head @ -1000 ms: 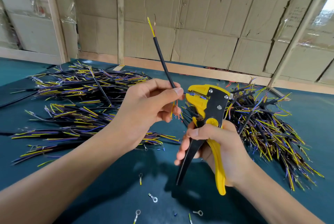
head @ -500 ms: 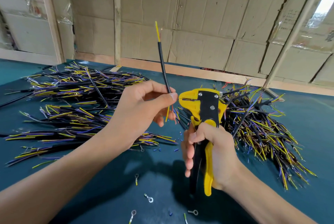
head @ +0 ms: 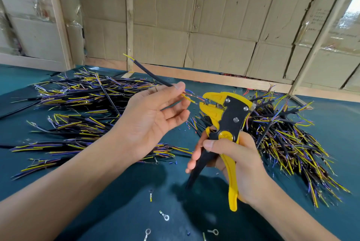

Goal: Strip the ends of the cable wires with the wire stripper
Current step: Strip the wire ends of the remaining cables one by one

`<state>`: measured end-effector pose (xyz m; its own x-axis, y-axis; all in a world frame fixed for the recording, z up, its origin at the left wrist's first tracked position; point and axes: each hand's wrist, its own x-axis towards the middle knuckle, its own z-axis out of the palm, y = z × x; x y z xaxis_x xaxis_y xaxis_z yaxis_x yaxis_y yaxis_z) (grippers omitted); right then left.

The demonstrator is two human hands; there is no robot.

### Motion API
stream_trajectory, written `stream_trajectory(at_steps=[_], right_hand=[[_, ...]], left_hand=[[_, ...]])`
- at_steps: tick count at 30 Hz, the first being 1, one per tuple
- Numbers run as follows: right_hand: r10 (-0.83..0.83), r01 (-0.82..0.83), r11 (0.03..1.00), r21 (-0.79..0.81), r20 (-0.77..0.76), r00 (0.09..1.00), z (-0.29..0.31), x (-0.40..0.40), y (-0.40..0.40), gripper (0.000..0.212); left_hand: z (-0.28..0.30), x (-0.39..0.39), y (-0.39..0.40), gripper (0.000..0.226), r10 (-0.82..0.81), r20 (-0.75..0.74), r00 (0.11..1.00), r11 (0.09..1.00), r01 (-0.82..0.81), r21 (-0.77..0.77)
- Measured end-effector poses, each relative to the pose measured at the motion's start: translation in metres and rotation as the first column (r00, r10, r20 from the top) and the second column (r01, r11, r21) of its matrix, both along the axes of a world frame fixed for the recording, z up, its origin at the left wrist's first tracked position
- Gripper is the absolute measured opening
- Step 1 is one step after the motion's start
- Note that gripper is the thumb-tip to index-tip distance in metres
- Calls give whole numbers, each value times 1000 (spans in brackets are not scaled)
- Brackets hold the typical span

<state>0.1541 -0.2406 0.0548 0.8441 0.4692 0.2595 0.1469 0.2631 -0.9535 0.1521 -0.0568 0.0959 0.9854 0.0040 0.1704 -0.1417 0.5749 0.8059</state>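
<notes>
My left hand (head: 152, 118) pinches a black cable (head: 150, 74) between thumb and forefinger, palm turned up, other fingers loosely spread. The cable slants up to the left, ending in a yellow wire tip. Its near end fans into thin yellow, blue and red wires (head: 191, 97) that reach the jaws of a yellow-and-black wire stripper (head: 227, 122). My right hand (head: 233, 162) grips the stripper's handles, jaws pointing left toward the wires. The handles stand spread apart.
A pile of cut black cables with yellow and blue wires (head: 83, 108) lies at the left on the teal table (head: 116, 211). Another pile (head: 288, 139) lies at the right behind the stripper. Small ring terminals (head: 165, 217) lie near the front. Cardboard walls stand behind.
The cable has tipped from upright to slanting left. My left hand turned palm up and brought the wire ends to the stripper's jaws. The stripper's handles have spread.
</notes>
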Motion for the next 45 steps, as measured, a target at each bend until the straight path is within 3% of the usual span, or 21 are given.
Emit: stream_trajectory(at_steps=[5,8,15,20,26,30,40,45], right_hand=[[-70,69,997,31,42,997,0,-2,1,14],[-117,114,993,41,88,989,1,-4,1,3],[-153,151,988,23,116,981,2,-10,4,13],[-151,150,989,15,105,983,3,-12,4,18],[-159,158,987,16,108,981,2,-11,4,17],[-132,133,991,1,119,984,3,-11,3,13],[-109,112,993,-24,93,990,4,-8,2,12],[-114,115,993,-21,46,992,3,-9,2,12]], left_hand=[[2,-1,-3,16,-15,14,1000,999,16,-51],[3,-2,-3,17,-2,2,1000,998,2,-59],[6,-4,-3,7,-62,-55,997,979,50,-200],[3,-7,-9,3,-133,-55,990,979,123,-161],[1,-8,-16,23,-122,-15,992,988,120,-96],[0,-10,-20,11,-74,0,997,997,74,-20],[-1,-15,-25,15,82,39,996,995,-85,55],[-1,-16,-25,12,83,52,995,994,-87,71]])
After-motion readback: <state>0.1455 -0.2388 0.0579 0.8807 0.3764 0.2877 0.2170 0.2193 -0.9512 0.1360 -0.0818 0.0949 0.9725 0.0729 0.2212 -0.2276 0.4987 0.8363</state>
